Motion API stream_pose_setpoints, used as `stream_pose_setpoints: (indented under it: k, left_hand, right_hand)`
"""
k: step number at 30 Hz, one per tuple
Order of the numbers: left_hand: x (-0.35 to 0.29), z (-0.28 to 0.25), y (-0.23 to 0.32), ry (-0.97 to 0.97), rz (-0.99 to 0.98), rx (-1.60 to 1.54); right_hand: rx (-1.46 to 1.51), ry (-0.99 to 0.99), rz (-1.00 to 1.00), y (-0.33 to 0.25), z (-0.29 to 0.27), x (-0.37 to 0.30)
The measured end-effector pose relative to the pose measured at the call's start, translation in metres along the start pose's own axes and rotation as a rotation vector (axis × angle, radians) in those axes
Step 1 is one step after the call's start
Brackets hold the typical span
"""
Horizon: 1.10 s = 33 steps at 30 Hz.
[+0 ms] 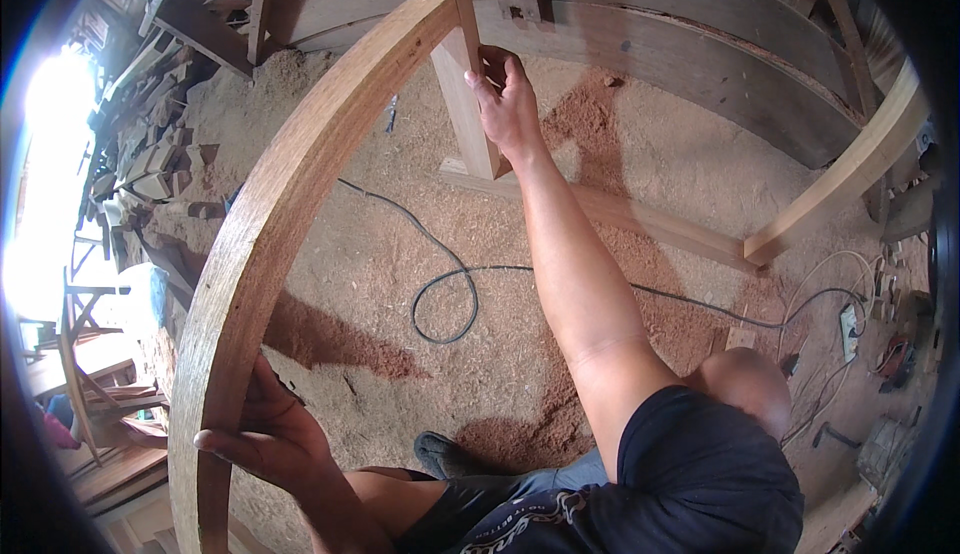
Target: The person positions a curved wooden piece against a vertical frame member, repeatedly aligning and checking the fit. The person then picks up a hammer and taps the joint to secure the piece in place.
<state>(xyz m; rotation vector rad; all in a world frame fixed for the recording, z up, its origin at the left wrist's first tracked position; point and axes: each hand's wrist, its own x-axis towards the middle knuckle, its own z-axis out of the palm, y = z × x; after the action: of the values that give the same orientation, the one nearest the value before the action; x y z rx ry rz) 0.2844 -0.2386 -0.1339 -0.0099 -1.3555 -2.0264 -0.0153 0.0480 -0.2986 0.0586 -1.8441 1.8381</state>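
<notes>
A long pale wooden beam [270, 194] runs from the lower left up to a wooden post [462, 104], where its far end meets the post's side. Toward the beam's near end, my left hand [270, 434] grips it, thumb on the near edge and fingers against the inner side. My right arm stretches forward, and my right hand [507, 109] holds the post by its right edge, with the thumb on its face and the other fingers partly hidden. At its foot the post meets a low wooden rail [640, 222] near the floor.
Another pale timber [850, 179] rises from the rail's right end. A looped black cable [470, 284] crosses the sawdust-covered floor [380, 254]. Wide grey boards [680, 54] stand at the back. Scrap wood [150, 169] is piled left; a power strip [850, 329] lies right.
</notes>
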Motion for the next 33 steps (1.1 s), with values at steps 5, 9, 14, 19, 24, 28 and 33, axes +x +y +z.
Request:
stream_pose_setpoints:
  k: [5, 9, 14, 19, 24, 28, 33]
  left_hand:
    - [-0.001, -0.002, 0.0, 0.009, 0.01, 0.003]
    - [-0.003, 0.003, -0.002, 0.032, 0.022, 0.018]
    - [-0.003, -0.004, -0.001, 0.02, 0.028, 0.02]
    - [-0.005, -0.005, -0.001, -0.03, 0.011, -0.021]
    - [-0.005, -0.012, -0.002, -0.038, -0.025, -0.055]
    - [-0.008, -0.003, -0.003, 0.013, 0.003, -0.025]
    - [-0.01, 0.003, -0.007, 0.089, 0.032, 0.024]
  right_hand:
    - [0.032, 0.003, -0.002, 0.002, 0.001, 0.0]
    - [0.018, 0.007, -0.006, 0.004, 0.0, 0.001]
    - [0.048, 0.003, 0.008, 0.001, 0.001, 0.0]
    - [0.022, 0.005, 0.023, 0.006, 0.001, 0.001]
    - [0.025, 0.015, 0.004, 0.007, 0.001, 0.001]
    - [0.044, 0.003, 0.03, 0.0, 0.001, -0.001]
    - [0.029, 0.011, 0.022, 0.002, 0.001, 0.0]
